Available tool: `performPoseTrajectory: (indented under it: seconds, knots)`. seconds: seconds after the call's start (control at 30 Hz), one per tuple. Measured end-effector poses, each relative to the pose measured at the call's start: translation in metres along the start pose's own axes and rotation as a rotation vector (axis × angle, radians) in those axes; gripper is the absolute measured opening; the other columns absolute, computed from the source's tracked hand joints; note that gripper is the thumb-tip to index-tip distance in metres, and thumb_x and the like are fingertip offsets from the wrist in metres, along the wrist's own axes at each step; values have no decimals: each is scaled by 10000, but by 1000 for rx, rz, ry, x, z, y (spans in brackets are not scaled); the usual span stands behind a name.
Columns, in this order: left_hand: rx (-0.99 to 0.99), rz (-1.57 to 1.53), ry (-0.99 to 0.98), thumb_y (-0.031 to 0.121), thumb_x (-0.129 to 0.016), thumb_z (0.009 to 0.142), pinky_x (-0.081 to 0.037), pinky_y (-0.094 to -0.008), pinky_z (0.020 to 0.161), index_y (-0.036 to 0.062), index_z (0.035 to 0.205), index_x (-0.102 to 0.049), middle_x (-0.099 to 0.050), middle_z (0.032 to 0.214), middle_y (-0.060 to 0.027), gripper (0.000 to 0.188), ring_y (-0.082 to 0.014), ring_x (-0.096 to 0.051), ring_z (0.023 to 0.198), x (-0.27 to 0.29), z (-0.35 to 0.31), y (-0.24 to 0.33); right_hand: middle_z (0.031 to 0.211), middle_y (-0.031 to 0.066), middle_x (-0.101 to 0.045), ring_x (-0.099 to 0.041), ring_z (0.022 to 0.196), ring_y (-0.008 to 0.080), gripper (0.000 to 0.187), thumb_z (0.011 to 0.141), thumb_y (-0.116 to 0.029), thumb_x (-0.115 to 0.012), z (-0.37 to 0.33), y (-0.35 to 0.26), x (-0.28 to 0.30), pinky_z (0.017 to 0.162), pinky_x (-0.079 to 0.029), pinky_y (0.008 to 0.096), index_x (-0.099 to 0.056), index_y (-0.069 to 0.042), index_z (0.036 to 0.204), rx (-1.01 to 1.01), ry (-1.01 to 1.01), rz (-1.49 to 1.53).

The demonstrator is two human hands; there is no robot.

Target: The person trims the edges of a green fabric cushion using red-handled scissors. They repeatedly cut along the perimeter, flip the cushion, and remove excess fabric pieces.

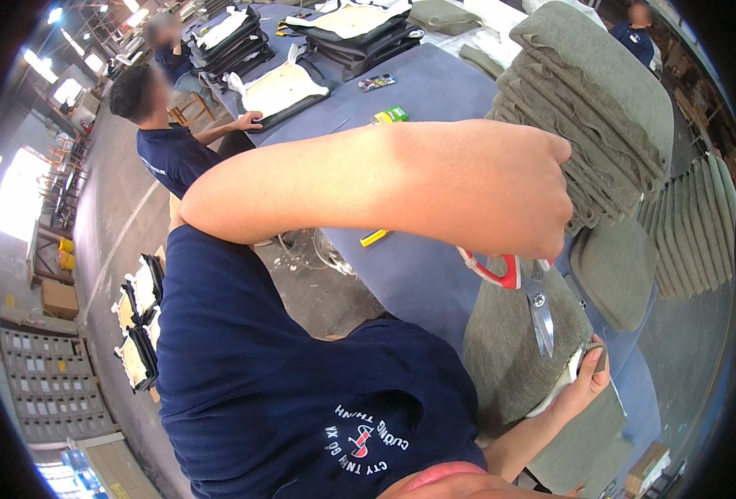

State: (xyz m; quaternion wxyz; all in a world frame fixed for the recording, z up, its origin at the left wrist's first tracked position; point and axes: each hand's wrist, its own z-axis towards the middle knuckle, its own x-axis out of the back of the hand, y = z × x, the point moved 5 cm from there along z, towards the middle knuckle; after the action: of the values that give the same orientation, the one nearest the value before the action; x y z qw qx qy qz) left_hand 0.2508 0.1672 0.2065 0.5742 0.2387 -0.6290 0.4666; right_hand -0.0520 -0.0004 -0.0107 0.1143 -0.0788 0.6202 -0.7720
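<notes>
My left arm reaches across the view from the left. My left hand (530, 195) is closed round the red-and-white handles of a pair of scissors (541, 320), its fingers partly hidden behind the hand. The blades point down over a grey-green fabric-covered cushion (513, 353), close to its edge. My right hand (588, 378) pinches the fabric edge of that cushion beside a strip of white material (561, 387). Another grey-green cushion (622, 274) lies against the far side of the one I hold.
A tall stack of grey-green cushions (576, 116) stands beyond my left hand; a row of cushions (692, 224) is at right. On the blue table (443, 91) lie a yellow-handled tool (374, 238) and a green-yellow box (390, 115). A co-worker (168, 150) touches a black-edged seat panel (285, 91).
</notes>
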Motion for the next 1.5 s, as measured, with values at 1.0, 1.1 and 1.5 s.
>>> performPoseTrajectory:
  seconds: [1.0, 1.1, 1.5]
  knots:
    - [-80, 212, 4, 188, -851, 647, -465, -380, 876, 154, 1075, -639, -603, 873, -26, 479, -224, -622, 874, 16, 68, -8, 1025, 114, -829, -749, 902, 129, 165, 1011, -38, -756, -8, -51, -54, 817, -582, 271, -823, 37, 1142, -13, -258, 165]
    - [-110, 187, -3, 198, -866, 630, -470, -373, 873, 163, 1096, -638, -625, 892, -16, 520, -221, -628, 884, 16, 73, -7, 1030, 115, -829, -748, 904, 130, 164, 1019, -49, -748, -10, -49, -54, 817, -582, 272, -820, 43, 1134, -50, -278, 199]
    - [-115, 206, -51, 178, -929, 622, -508, -370, 893, 178, 1108, -636, -678, 979, -8, 567, -229, -646, 973, 13, 81, -14, 1072, 127, -831, -754, 933, 136, 162, 1021, -48, -741, -10, -49, -55, 840, -584, 277, -817, 42, 1133, -32, -311, 199]
